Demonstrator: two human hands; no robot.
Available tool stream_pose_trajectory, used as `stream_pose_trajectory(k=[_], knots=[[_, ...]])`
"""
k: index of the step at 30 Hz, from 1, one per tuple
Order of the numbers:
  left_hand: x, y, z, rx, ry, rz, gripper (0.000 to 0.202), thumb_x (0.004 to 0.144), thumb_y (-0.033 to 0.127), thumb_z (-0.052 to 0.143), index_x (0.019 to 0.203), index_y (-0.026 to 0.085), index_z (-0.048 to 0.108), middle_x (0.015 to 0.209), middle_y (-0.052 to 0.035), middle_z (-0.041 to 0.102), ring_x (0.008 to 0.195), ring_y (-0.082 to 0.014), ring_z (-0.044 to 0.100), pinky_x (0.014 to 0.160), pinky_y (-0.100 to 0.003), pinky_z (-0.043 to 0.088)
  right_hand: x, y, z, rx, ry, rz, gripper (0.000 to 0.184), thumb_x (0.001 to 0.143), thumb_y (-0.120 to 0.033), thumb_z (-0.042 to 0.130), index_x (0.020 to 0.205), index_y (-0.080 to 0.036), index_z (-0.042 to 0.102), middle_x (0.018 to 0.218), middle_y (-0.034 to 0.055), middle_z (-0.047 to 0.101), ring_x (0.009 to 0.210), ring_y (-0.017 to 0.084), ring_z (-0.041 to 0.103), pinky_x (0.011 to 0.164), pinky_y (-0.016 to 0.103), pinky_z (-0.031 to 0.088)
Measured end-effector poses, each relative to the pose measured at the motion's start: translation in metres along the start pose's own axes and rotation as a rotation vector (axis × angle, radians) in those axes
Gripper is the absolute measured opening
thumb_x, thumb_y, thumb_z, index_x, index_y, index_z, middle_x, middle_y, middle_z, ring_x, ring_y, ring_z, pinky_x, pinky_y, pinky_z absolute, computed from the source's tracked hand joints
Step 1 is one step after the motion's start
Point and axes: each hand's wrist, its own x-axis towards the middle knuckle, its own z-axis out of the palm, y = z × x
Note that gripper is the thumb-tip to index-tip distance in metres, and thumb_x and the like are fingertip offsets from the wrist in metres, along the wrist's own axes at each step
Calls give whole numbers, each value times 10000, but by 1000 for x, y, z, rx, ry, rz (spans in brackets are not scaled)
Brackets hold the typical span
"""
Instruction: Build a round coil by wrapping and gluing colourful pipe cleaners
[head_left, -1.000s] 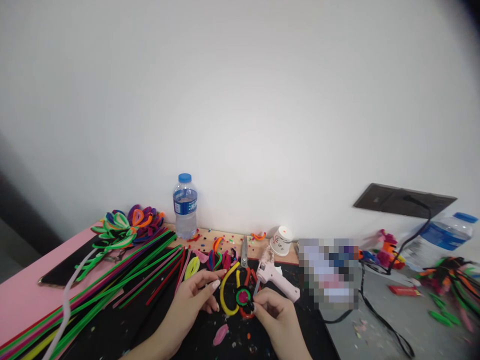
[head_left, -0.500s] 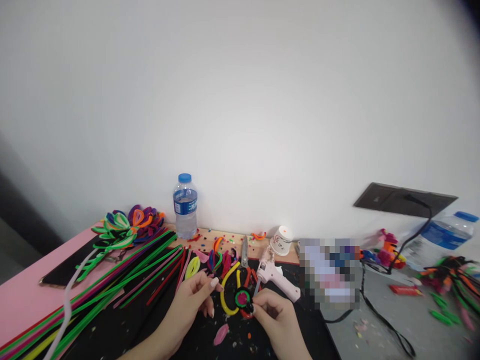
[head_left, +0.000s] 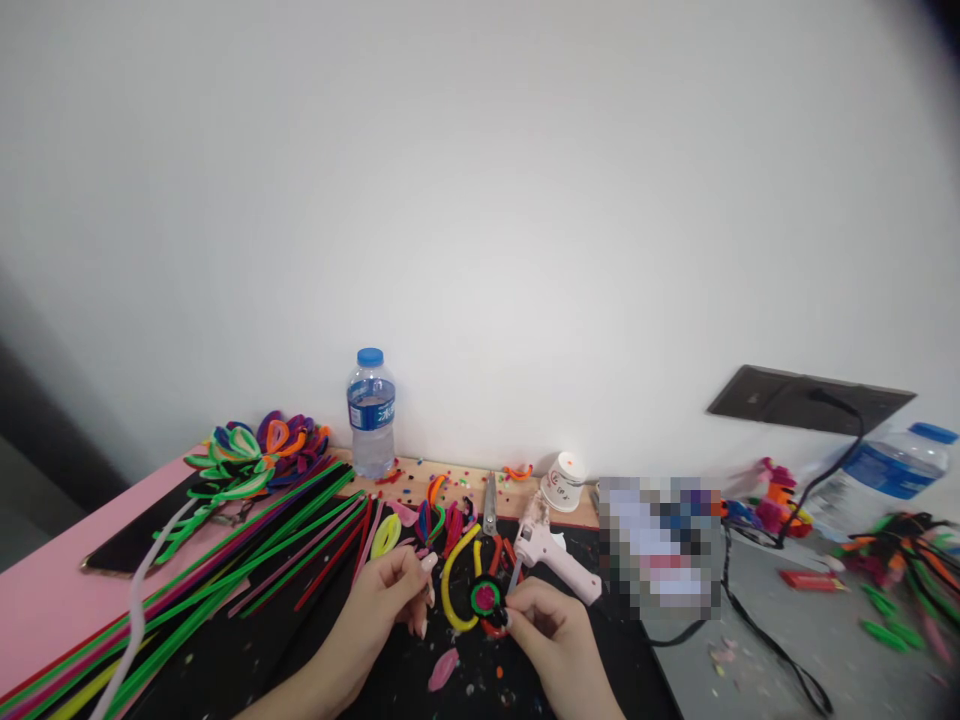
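Observation:
My right hand point(head_left: 556, 640) pinches the black edge of a small round pipe-cleaner coil point(head_left: 486, 597), with a black outer ring, a green ring and a magenta middle. To its left my left hand point(head_left: 394, 595) is held with thumb and forefinger together; anything between them is hidden or too small to name. A yellow pipe-cleaner loop point(head_left: 450, 592) lies between the hands, behind the coil. Beyond the coil are scissors with red handles point(head_left: 490, 505), partly hidden. A pale pink glue gun point(head_left: 559, 557) rests just past my right hand. One pink petal-shaped loop point(head_left: 443, 669) lies on the black mat point(head_left: 405, 690).
Long pipe cleaners point(head_left: 225, 590) spread over the left side, near pipe-cleaner flowers point(head_left: 262, 450) and a dark tablet-like slab point(head_left: 135, 530). A water bottle point(head_left: 371, 420) and a paper cup point(head_left: 562, 482) stand by the wall. A black cable point(head_left: 772, 635) crosses the grey surface at right.
My left forefinger has drawn in slightly against the thumb. My right hand and the coil stay almost where they were.

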Motion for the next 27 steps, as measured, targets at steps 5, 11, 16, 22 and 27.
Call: stream_pose_trajectory(k=[5, 11, 16, 22, 27], knots=[[-2, -1, 1, 38, -18, -28, 478, 610, 557, 720, 456, 178, 472, 406, 30, 551, 336, -85, 470, 391, -204, 342, 0, 2, 0, -3, -9, 5, 211, 730, -283, 696, 571, -146, 671, 620, 31, 599, 588, 164, 522, 557, 264, 382], [0, -3, 0, -43, -32, -11, 511, 672, 592, 645, 444, 155, 510, 515, -21, 619, 364, -99, 524, 405, -218, 392, 1, 4, 0, -26, 3, -11, 213, 739, -275, 683, 568, -150, 666, 603, 21, 586, 580, 156, 503, 553, 260, 369], [1, -5, -3, -51, -1, -1, 418, 709, 546, 641, 644, 133, 654, 637, -32, 668, 389, -101, 564, 418, -216, 412, 0, 6, -1, -37, -10, -11, 214, 745, -278, 672, 576, -147, 664, 605, 24, 590, 581, 159, 504, 553, 261, 367], [1, -3, -1, 59, 40, -25, 397, 648, 544, 699, 706, 154, 653, 518, 17, 629, 387, -94, 523, 437, -204, 387, 0, 6, 0, -25, 4, -12, 211, 737, -285, 692, 577, -151, 668, 610, 16, 586, 590, 156, 510, 556, 252, 375], [3, -3, -2, 139, 13, 7, 364, 625, 509, 726, 669, 162, 626, 394, 54, 550, 386, -99, 460, 457, -211, 336, 1, 9, 0, -24, 7, -18, 211, 738, -280, 695, 574, -152, 663, 605, 9, 580, 583, 147, 499, 549, 245, 370]])
